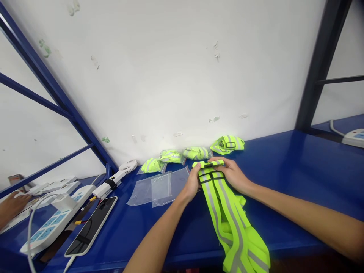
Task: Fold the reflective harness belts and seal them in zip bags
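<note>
A neon-yellow reflective vest [227, 216] with grey stripes and black buckles lies over the blue table, its straps hanging down past the front edge. Its far end is rolled or folded, and both hands grip that end. My left hand [194, 180] pinches the left side of the fold. My right hand [231, 172] wraps round the right side, fingers partly hidden behind it. Flat clear plastic bags [162, 189] lie just left of my left hand. Behind them are bagged folded vests [170, 156], and an unbagged folded vest [227, 145] rests against the wall.
At the left stand a phone [92, 226] on a cable, a white handheld fan [119, 176] and a power strip [58, 220]. Another person's hand [13, 206] shows at the far left. Blue frame posts [65, 98] and a dark post [318, 68] border the table [284, 178].
</note>
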Demonstrator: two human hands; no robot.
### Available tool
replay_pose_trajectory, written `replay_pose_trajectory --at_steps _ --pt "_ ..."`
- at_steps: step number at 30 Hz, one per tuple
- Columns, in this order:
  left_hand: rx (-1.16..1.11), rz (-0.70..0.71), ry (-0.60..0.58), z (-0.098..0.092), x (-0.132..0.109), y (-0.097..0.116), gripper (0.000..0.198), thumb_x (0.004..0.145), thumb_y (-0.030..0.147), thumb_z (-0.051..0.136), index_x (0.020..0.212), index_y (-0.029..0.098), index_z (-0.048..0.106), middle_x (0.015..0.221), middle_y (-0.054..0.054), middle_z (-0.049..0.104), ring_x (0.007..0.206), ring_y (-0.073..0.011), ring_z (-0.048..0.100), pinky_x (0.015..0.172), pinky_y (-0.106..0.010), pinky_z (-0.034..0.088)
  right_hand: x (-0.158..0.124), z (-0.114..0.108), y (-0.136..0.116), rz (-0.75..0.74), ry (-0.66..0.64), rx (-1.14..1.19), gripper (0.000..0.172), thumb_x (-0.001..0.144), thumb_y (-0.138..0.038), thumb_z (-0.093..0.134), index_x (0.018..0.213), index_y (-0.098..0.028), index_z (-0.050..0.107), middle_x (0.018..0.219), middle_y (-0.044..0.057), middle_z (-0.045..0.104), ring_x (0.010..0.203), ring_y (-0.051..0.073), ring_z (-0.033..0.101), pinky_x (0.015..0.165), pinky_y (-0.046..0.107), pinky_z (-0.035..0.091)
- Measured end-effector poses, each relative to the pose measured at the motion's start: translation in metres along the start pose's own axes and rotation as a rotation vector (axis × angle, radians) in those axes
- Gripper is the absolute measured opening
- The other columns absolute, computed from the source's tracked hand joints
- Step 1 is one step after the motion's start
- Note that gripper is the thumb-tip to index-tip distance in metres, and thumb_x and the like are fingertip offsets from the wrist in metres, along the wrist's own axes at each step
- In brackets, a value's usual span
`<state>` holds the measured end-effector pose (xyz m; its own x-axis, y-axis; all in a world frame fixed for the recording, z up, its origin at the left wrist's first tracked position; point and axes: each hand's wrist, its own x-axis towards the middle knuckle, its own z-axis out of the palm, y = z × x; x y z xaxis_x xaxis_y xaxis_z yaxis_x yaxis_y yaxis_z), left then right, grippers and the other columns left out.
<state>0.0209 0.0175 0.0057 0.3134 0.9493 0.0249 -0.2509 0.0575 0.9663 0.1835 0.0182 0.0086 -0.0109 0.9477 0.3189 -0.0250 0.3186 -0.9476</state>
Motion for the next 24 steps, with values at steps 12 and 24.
replay_pose_trajectory --at_steps 12,24 --pt "-0.175 0.153 0.047 -0.009 0.007 0.008 0.077 0.061 0.029 0.083 0.129 0.019 0.048 0.103 -0.008 0.07 0.095 -0.0254 0.067 0.088 -0.038 0.049 0.002 -0.003 -0.009 0.345 -0.247 0.528 0.053 0.082 -0.025 0.058 0.132 -0.037 0.044 0.112 -0.001 0.069 0.085 0.021 0.07 0.077 0.039 0.055" --pt "0.009 0.238 0.076 -0.018 0.012 -0.001 0.047 0.063 0.023 0.081 0.106 0.02 0.063 0.105 -0.004 0.067 0.09 -0.0187 0.064 0.079 -0.028 0.049 -0.002 0.0 0.004 0.349 -0.258 0.498 0.051 0.076 -0.009 0.062 0.121 -0.031 0.054 0.112 0.002 0.07 0.101 0.023 0.067 0.085 0.036 0.055"
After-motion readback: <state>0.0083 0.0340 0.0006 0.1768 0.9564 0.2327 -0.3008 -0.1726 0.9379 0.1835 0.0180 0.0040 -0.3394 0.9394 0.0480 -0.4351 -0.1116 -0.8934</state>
